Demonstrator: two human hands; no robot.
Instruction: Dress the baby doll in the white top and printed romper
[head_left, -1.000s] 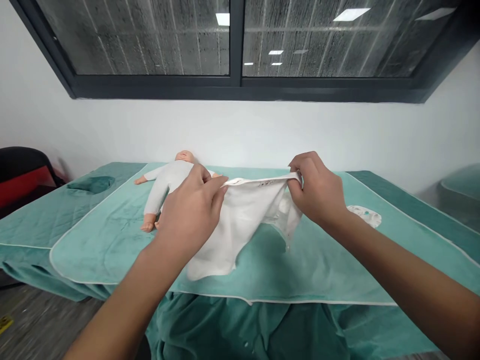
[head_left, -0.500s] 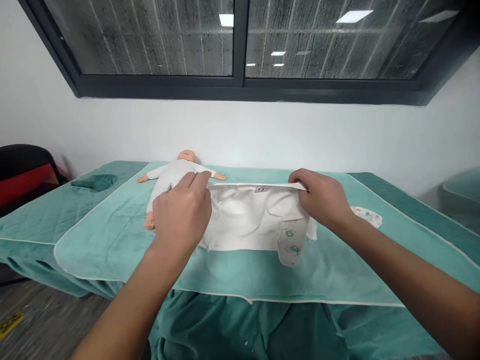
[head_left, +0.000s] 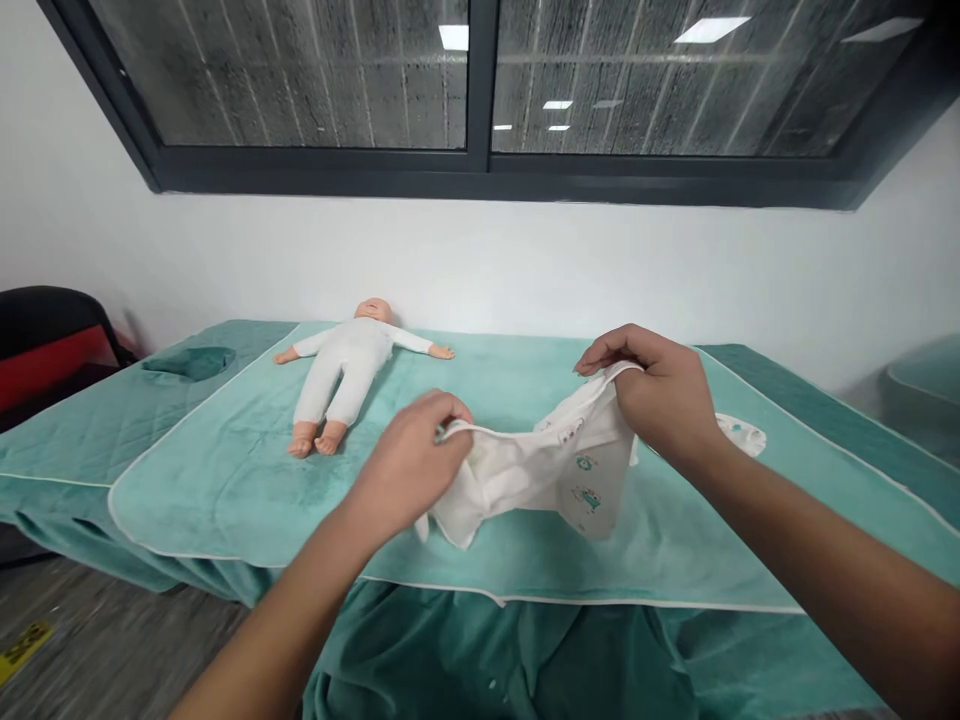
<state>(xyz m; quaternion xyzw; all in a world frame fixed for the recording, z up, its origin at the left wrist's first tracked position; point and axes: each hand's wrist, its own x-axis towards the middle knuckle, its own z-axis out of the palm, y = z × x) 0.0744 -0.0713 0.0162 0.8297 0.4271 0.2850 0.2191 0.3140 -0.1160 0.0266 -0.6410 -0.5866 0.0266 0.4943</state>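
My left hand (head_left: 411,466) and my right hand (head_left: 658,395) both pinch a small white baby garment (head_left: 529,470) with little teal prints. It hangs slack between them, just above the teal mat (head_left: 225,470). The left hand grips one end low down, the right grips the other end higher up. A baby doll (head_left: 341,370) in a white suit lies on its back on the mat, beyond and to the left of my left hand, arms spread.
The mat covers a table draped in green cloth (head_left: 487,660), set against a white wall under a dark window. A folded green cloth (head_left: 187,362) lies far left. Another printed white piece (head_left: 739,432) lies behind my right hand. A red and black chair (head_left: 45,345) stands at left.
The garment was stretched flat and taut between my hands; now the hands have come closer, the left dropped lower and toward me, and the cloth sags bunched.
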